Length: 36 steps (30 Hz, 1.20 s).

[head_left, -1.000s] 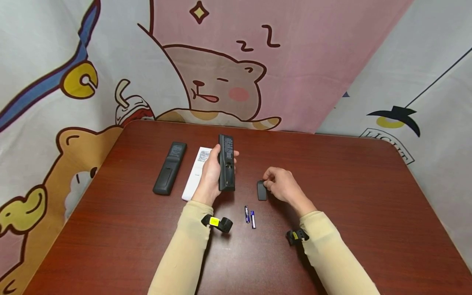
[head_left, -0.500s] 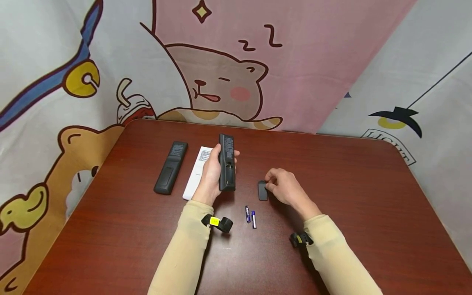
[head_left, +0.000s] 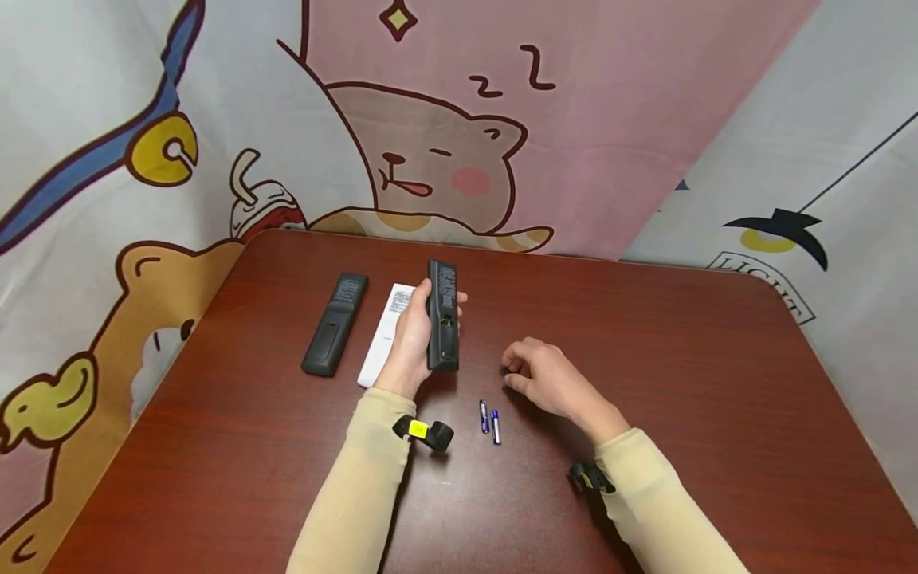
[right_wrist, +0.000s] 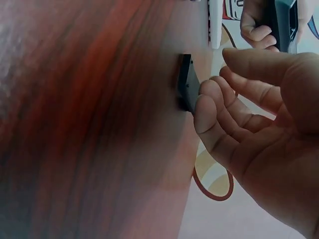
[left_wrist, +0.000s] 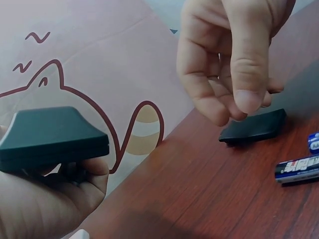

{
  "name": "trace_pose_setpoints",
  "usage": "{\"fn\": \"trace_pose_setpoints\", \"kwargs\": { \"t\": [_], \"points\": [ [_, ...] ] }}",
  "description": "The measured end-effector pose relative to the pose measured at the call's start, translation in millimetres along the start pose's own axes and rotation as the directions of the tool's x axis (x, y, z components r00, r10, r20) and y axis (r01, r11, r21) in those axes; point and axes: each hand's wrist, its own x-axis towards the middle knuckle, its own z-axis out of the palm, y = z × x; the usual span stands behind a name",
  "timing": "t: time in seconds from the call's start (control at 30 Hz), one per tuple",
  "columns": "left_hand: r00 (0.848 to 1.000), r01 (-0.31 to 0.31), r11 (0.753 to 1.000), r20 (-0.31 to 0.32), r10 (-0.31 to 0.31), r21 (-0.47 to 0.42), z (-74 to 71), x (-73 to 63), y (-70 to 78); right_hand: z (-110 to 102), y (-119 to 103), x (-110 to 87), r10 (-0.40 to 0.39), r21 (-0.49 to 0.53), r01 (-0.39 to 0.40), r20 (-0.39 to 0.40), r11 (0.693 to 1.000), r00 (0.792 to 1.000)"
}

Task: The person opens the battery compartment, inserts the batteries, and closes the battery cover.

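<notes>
In the head view my left hand [head_left: 410, 339] grips a black remote control [head_left: 443, 315], its back facing up and its battery compartment uncovered. To the right, my right hand [head_left: 552, 383] hovers low over the table with loosely bent fingers. Just under its fingertips is the small black battery cover [left_wrist: 254, 127], mostly hidden in the head view. The right wrist view shows the thumb apart from the fingers, which overlap one edge of the cover [right_wrist: 188, 87]; whether they touch it I cannot tell. Two blue-and-white batteries [head_left: 491, 422] lie between the hands.
A second black remote control [head_left: 333, 327] lies face down at the left of the brown table [head_left: 681, 335]. Beside it, a white remote [head_left: 380, 343] is partly covered by my left hand. A cartoon-printed cloth [head_left: 595, 143] hangs behind the table.
My right hand has come down slightly towards me and left, from the battery cover's upper edge to over it, hiding it from the head view. The left hand holds the remote almost still.
</notes>
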Motion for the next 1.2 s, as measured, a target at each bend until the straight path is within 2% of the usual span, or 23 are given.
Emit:
{"fn": "trace_pose_setpoints", "kwargs": {
  "t": [0.27, 0.47, 0.77, 1.2],
  "points": [
    [1.0, -0.007, 1.0, -0.007, 0.007, 0.014, -1.4, 1.4, -0.1, 7, -6, -4.2, -0.104, 0.011, 0.103, 0.053, 0.995, 0.993],
    [1.0, -0.015, 1.0, -0.002, 0.015, 0.005, -0.5, 1.6, -0.6, 12, -13, -6.7, -0.139, 0.012, 0.139, 0.107, 0.99, 0.985],
    [1.0, -0.016, 1.0, 0.014, 0.016, 0.007, -0.5, 0.0, -0.9, 19, -22, -11.3, -0.122, -0.036, 0.13, 0.172, 0.991, 0.977],
    [1.0, -0.002, 1.0, 0.011, 0.002, 0.008, -0.4, -0.2, -1.1, 23, -25, -15.1, -0.115, -0.102, 0.134, 0.175, 0.986, 0.978]
  ]
}}
